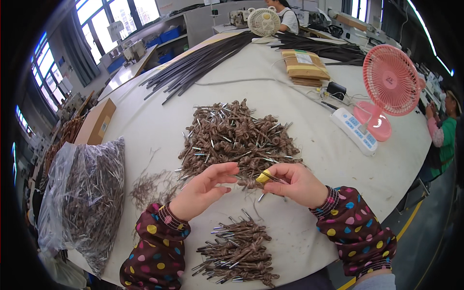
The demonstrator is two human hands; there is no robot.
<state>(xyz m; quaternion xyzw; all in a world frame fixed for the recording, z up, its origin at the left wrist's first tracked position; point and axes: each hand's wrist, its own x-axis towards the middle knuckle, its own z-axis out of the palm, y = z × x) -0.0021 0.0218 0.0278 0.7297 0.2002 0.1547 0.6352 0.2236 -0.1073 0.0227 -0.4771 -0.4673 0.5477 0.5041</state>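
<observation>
Head view: I judge the step in hand to be working 1 brown knotted cord (250, 183), held above the table (159, 121) between the large heap (232, 140) and the smaller pile (241, 251) by the near edge. My right hand (302, 184) pinches it nearly closed, a yellow cover (264, 176) on 1 fingertip. My left hand (205, 187) is spread, thumb well parted, apparently empty, just beside the cord. Next seems to call for left fingers closing on it.

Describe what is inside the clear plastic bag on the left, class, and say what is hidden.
Inside the plastic bag, many brown cords with silvery tips show through the side. Whatever lies deeper is covered by them.
</observation>
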